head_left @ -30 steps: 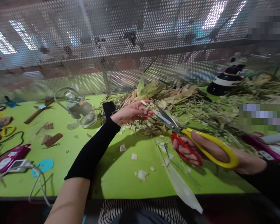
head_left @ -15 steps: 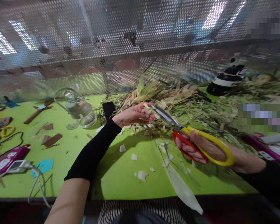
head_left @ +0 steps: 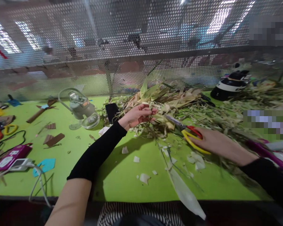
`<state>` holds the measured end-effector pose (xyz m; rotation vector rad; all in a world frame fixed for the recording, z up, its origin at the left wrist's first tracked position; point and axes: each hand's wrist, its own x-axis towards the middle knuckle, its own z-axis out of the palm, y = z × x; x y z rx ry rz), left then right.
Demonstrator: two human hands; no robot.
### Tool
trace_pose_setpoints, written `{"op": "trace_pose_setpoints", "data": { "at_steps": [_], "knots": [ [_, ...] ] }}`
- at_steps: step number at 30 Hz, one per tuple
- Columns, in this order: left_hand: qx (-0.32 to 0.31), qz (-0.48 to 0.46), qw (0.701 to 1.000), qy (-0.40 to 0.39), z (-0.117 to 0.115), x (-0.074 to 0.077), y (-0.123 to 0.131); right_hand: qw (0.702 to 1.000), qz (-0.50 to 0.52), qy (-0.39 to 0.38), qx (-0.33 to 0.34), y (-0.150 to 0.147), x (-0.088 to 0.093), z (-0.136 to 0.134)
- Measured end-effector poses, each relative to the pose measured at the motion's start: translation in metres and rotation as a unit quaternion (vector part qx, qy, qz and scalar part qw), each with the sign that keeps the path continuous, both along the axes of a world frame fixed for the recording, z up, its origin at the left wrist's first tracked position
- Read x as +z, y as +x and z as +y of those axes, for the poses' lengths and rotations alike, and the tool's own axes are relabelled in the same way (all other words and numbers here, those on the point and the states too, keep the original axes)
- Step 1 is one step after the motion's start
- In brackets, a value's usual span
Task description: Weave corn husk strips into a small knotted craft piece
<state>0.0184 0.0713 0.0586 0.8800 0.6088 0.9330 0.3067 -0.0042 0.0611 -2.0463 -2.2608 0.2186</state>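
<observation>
Near the husk pile, my left hand (head_left: 139,115) is closed in a pinch on a small pale piece of corn husk (head_left: 145,103), partly hidden by the fingers. My right hand (head_left: 211,140) grips scissors (head_left: 191,139) with one red and one yellow handle. Their metal blades point left over the pile, a short way from my left fingertips. Behind both hands lies a heap of dried and green corn husks (head_left: 184,97). A long pale husk strip (head_left: 186,191) hangs over the front table edge, and small white scraps (head_left: 144,178) lie on the green table.
A clear, grey-lidded bottle (head_left: 81,108) and a black phone (head_left: 112,112) stand left of the heap. Farther left are a purple device (head_left: 14,157) with cables and brown cardboard pieces (head_left: 53,140). A black-and-white object (head_left: 230,84) sits back right, before a perforated metal screen (head_left: 122,75).
My right hand has turned over and moved the scissors away from my left fingers, down toward the husk pile. The left hand stays near the same spot, its fingers slightly shifted.
</observation>
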Motion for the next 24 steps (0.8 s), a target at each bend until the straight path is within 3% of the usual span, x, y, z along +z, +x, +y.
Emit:
{"op": "trace_pose_setpoints", "data": {
  "at_steps": [3, 6, 9, 13, 17, 20, 22, 24],
  "knots": [
    [0.035, -0.017, 0.999, -0.017, -0.003, 0.004, 0.005, 0.993, -0.071, 0.093, 0.013, -0.012, 0.008, 0.004],
    [0.045, -0.016, 0.999, -0.015, -0.008, 0.007, 0.009, 0.993, 0.055, 0.097, 0.039, -0.045, 0.024, 0.007],
    [0.045, -0.018, 0.999, 0.005, -0.010, 0.007, 0.012, 0.972, 0.188, 0.129, 0.064, -0.082, 0.032, 0.021],
    [0.044, -0.035, 0.998, 0.030, -0.007, 0.005, 0.012, 0.922, 0.359, 0.134, 0.055, -0.113, 0.028, 0.051],
    [0.042, -0.042, 0.998, 0.018, -0.002, 0.004, 0.011, 0.832, 0.551, 0.014, 0.062, -0.121, 0.020, 0.068],
    [0.023, -0.034, 0.999, -0.003, -0.002, 0.003, 0.012, 0.765, 0.639, -0.039, 0.073, -0.121, 0.014, 0.070],
    [0.005, -0.030, 1.000, 0.000, -0.004, 0.002, 0.014, 0.748, 0.659, -0.036, 0.072, -0.121, 0.012, 0.070],
    [-0.003, -0.023, 1.000, 0.006, -0.007, 0.000, 0.015, 0.763, 0.642, 0.000, 0.072, -0.120, 0.012, 0.070]
  ]
}}
